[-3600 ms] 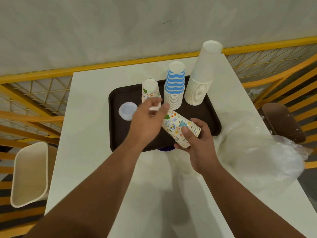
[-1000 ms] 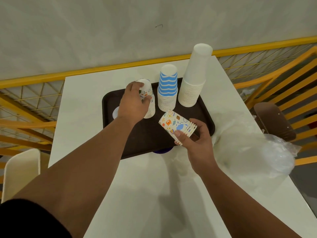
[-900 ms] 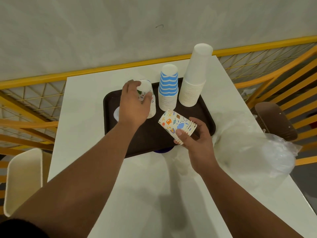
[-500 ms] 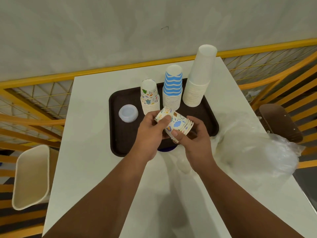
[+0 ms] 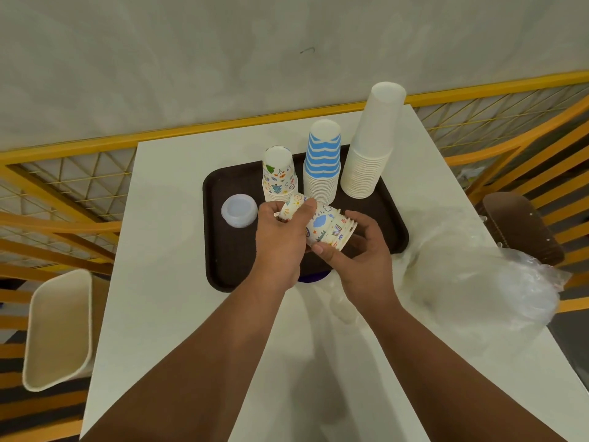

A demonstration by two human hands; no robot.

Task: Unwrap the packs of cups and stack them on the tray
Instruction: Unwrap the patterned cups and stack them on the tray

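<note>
A dark brown tray (image 5: 223, 250) lies on the white table (image 5: 165, 282). Three upside-down cup stacks stand along its far side: a short patterned stack (image 5: 279, 177), a blue-striped stack (image 5: 322, 164) and a tall plain white stack (image 5: 371, 145). Over the tray I hold a short nested bunch of patterned cups (image 5: 328, 228) on its side. My right hand (image 5: 360, 250) grips its rim end. My left hand (image 5: 280, 237) pinches the cup at its base end.
A clear plastic lid (image 5: 239, 210) lies on the tray's left part. Crumpled clear wrapping (image 5: 478, 275) covers the table's right side. A white chair (image 5: 57, 330) stands to the left and a brown seat (image 5: 522, 228) to the right. Yellow railing runs behind the table.
My left hand left the patterned stack on the tray and came back to the bunch in my right hand, where it now pinches the end cup.
</note>
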